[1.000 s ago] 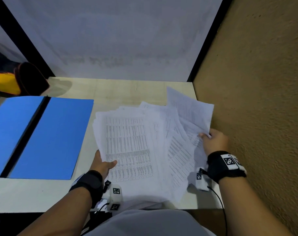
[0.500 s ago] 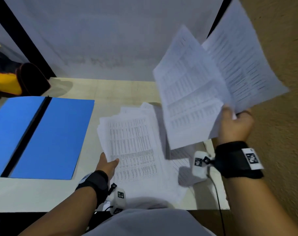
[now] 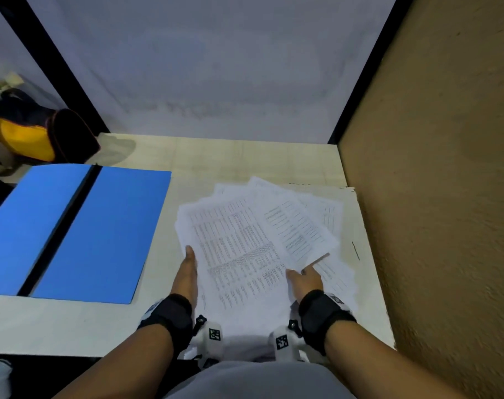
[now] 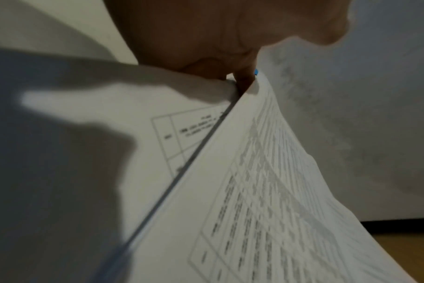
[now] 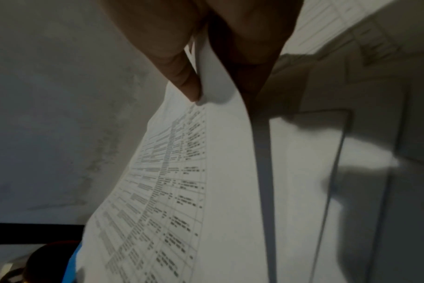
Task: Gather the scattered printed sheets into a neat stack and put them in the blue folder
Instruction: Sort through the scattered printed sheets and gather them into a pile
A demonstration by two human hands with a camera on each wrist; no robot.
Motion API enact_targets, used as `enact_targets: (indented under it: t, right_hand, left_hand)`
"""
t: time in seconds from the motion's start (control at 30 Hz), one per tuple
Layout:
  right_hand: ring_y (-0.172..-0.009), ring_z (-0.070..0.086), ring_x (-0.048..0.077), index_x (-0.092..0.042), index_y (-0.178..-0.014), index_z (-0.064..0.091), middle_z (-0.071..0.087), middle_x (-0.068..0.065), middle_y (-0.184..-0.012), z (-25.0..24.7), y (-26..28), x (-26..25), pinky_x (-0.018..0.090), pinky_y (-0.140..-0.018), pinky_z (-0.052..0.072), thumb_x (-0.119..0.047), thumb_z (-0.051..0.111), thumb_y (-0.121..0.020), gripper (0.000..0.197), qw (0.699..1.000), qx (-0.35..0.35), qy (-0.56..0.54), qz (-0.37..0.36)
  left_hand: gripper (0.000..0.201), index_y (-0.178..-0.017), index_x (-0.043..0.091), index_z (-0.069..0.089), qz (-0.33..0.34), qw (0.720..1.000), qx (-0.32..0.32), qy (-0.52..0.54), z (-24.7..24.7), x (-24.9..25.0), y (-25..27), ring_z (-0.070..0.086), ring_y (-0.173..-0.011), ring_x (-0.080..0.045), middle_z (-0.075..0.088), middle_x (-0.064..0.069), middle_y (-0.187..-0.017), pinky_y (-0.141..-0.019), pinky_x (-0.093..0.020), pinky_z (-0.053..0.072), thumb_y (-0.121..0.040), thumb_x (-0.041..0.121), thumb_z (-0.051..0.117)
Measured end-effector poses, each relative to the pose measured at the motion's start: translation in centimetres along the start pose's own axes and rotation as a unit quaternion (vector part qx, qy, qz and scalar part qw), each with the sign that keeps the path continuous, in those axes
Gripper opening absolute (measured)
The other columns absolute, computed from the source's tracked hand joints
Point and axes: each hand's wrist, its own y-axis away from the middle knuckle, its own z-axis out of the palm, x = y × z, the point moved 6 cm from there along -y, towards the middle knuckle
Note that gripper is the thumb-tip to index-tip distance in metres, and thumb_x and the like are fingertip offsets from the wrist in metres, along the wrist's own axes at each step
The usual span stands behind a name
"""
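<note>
At the far left, a dark and yellow bag (image 3: 29,133) sits beyond the counter (image 3: 58,326), and the blue folder (image 3: 81,231) lies open and flat on it, its black spine running from near-left to far-right. Just right of the folder, the left hand (image 3: 187,272) lies edge-on along the left side of the printed sheets (image 3: 239,254), fingers straight and together; the left wrist view suggests they slip under the top sheets' edge with the thumb on top, though the grip is not clear. The sheets lie fanned on the counter's right half, near the brown wall (image 3: 446,197); the top sheet's long axis runs from the person away, leaning slightly left, while those beneath splay out to the right. The right hand (image 3: 305,279) pinches the right edge of the upper sheets between thumb and fingers, as the right wrist view shows. To square the pile well, both hands should probably press inward together, then stand the sheets on their short edge and tap them level before carrying them left to the folder.
</note>
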Motion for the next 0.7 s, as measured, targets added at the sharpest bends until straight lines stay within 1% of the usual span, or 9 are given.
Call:
enact_targets:
  t: [0.03, 0.07, 0.13, 0.2, 0.3, 0.43, 0.53, 0.6, 0.7]
  right_hand:
    - [-0.106, 0.054, 0.025, -0.001, -0.132, 0.049, 0.056, 0.010, -0.119, -0.2, -0.2, 0.0, 0.021, -0.086, 0.035, -0.016, 0.053, -0.095, 0.040, 1.000, 0.003, -0.005, -0.005]
    - [-0.100, 0.054, 0.025, -0.002, -0.127, 0.053, 0.058, 0.011, -0.116, -0.5, -0.3, 0.0, 0.022, -0.084, 0.037, -0.021, 0.051, -0.096, 0.037, 1.000, 0.010, -0.007, -0.007]
    - [-0.091, 0.052, 0.024, -0.001, -0.119, 0.058, 0.061, 0.013, -0.109, -1.1, -1.0, 0.1, 0.024, -0.080, 0.038, -0.028, 0.045, -0.098, 0.037, 1.000, 0.026, 0.011, -0.008]
    - [-0.095, 0.055, 0.028, 0.001, -0.118, 0.058, 0.062, 0.017, -0.112, -1.9, -1.9, 0.0, 0.026, -0.081, 0.039, -0.026, 0.043, -0.099, 0.036, 0.998, 0.045, 0.032, -0.011]
    - [-0.100, 0.057, 0.031, 0.007, -0.112, 0.060, 0.062, 0.022, -0.115, -3.1, -3.1, -0.8, 0.031, -0.086, 0.042, -0.018, 0.045, -0.099, 0.032, 0.996, 0.054, 0.071, -0.031]
    - [-0.100, 0.058, 0.032, 0.007, -0.104, 0.063, 0.064, 0.017, -0.102, -4.7, -4.2, -2.2, 0.028, -0.083, 0.039, -0.017, 0.047, -0.098, 0.030, 0.993, 0.053, 0.089, -0.057]
    - [-0.087, 0.057, 0.026, -0.003, -0.085, 0.067, 0.060, 0.007, -0.082, -4.9, -4.1, -2.6, 0.027, -0.079, 0.040, -0.013, 0.054, -0.094, 0.019, 0.992, 0.035, 0.085, -0.086]
    - [-0.073, 0.055, 0.023, -0.011, -0.067, 0.060, 0.058, 0.005, -0.066, -4.4, -3.4, -2.7, 0.029, -0.072, 0.044, -0.011, 0.059, -0.091, 0.025, 0.991, 0.013, 0.071, -0.111]
    - [-0.066, 0.060, 0.018, -0.013, -0.082, 0.066, 0.064, 0.005, -0.073, -4.6, -1.3, -3.4, 0.019, -0.063, 0.051, -0.008, 0.058, -0.091, 0.012, 0.983, 0.041, 0.042, -0.173]
  left_hand:
    - [0.059, -0.138, 0.029, 0.036, 0.002, 1.000, -0.003, -0.004, -0.1, 0.0, -0.1, 0.032, -0.129, -0.007, 0.033, 0.019, -0.137, -0.113, -0.044, 0.023, -0.091, 0.064, 0.031]
    - [0.045, -0.124, 0.022, 0.047, 0.015, 0.999, 0.008, -0.034, -0.2, 0.0, 0.0, 0.041, -0.119, -0.011, 0.044, 0.011, -0.125, -0.099, -0.043, 0.036, -0.093, 0.054, 0.040]
    - [0.018, -0.093, 0.014, 0.049, 0.063, 0.991, 0.033, -0.112, -0.7, 0.2, 0.2, 0.053, -0.097, -0.019, 0.054, -0.001, -0.104, -0.072, -0.029, 0.041, -0.094, 0.030, 0.055]
    - [0.005, -0.095, 0.011, 0.054, 0.077, 0.986, 0.038, -0.144, -1.3, -0.4, -0.6, 0.058, -0.098, -0.024, 0.061, -0.005, -0.103, -0.078, -0.026, 0.043, -0.095, 0.015, 0.054]
    - [0.008, -0.103, 0.012, 0.055, 0.080, 0.983, 0.029, -0.165, -1.7, -0.5, -1.2, 0.058, -0.094, -0.021, 0.062, -0.005, -0.102, -0.086, -0.028, 0.042, -0.097, 0.012, 0.049]
    - [0.029, -0.070, 0.025, 0.044, 0.075, 0.979, 0.058, -0.180, -2.2, -0.8, -2.0, 0.034, -0.063, -0.018, 0.039, -0.001, -0.066, -0.061, -0.026, 0.026, -0.096, 0.016, 0.048]
    - [0.013, -0.085, 0.019, 0.049, 0.057, 0.982, 0.084, -0.159, -2.2, -0.6, -1.7, 0.035, -0.060, -0.019, 0.039, -0.002, -0.066, -0.061, -0.026, 0.032, -0.095, 0.027, 0.049]
    - [0.024, -0.102, 0.020, 0.047, 0.040, 0.988, 0.067, -0.133, -2.0, -0.9, -1.9, 0.044, -0.067, -0.017, 0.047, 0.000, -0.072, -0.076, -0.028, 0.037, -0.091, 0.041, 0.054]
    - [0.040, -0.115, 0.036, 0.044, 0.055, 0.994, 0.037, -0.090, -1.8, -1.1, -2.2, 0.054, -0.095, -0.008, 0.055, 0.014, -0.103, -0.090, -0.029, 0.037, -0.083, 0.049, 0.064]
